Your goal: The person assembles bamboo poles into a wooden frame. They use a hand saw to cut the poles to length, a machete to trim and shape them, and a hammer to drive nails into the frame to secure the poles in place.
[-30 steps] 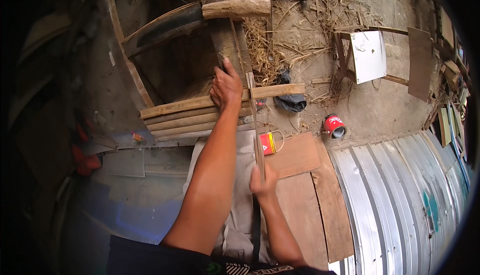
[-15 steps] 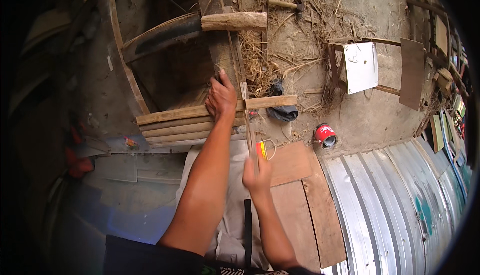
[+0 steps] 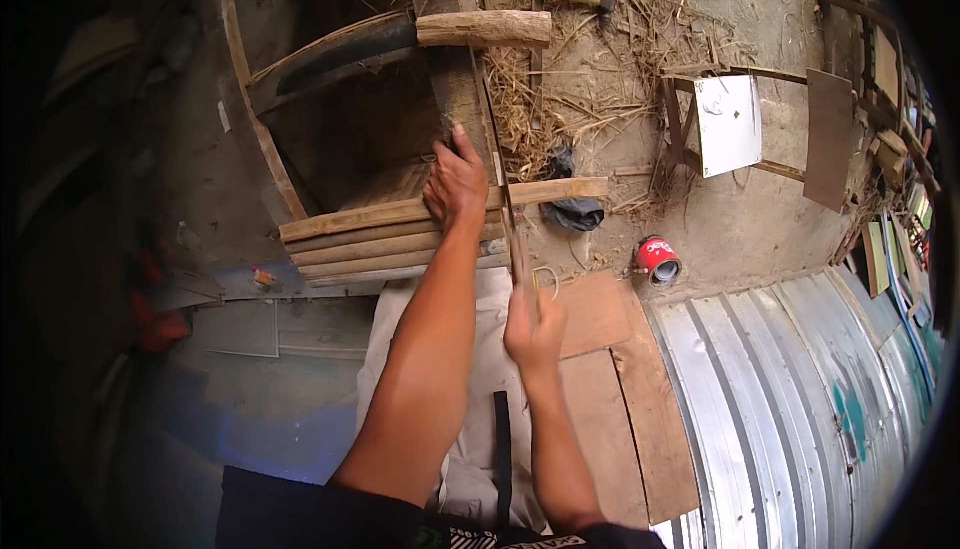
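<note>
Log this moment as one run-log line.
left hand: pressing on stacked wooden slats | right hand: gripping saw handle, saw blade across slats | red can: on ground, right

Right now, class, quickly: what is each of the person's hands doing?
Left hand: fingers spread, pressing down on the stacked wooden slats.
Right hand: closed around the handle of a thin saw-like blade that crosses the slats.
</note>
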`<action>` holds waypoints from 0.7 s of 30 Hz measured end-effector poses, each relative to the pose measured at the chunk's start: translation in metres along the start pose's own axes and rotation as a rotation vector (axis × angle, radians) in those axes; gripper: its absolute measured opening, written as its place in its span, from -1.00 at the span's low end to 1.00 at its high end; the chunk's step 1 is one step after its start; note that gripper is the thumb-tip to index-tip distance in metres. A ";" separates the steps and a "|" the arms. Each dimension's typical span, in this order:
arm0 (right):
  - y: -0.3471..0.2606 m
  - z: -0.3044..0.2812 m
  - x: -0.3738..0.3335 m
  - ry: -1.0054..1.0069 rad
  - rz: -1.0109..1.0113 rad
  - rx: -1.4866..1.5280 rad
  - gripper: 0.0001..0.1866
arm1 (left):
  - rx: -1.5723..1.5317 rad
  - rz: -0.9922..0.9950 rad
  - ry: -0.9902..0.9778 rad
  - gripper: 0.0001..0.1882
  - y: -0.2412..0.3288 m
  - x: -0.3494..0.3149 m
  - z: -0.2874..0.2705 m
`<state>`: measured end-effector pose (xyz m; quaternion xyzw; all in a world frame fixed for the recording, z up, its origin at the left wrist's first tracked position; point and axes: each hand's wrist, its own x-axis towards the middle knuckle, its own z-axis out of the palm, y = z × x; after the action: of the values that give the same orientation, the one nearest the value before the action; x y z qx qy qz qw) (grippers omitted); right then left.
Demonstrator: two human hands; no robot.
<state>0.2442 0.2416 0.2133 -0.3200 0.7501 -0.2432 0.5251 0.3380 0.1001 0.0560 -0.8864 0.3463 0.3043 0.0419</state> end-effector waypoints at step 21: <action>-0.041 -0.043 -0.114 -0.043 0.072 -0.142 -0.71 | -0.001 0.009 -0.001 -0.31 0.002 -0.001 0.002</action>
<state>0.2402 0.2993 0.3285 -0.3347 0.7649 -0.1634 0.5256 0.3353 0.1002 0.0558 -0.8848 0.3502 0.3048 0.0404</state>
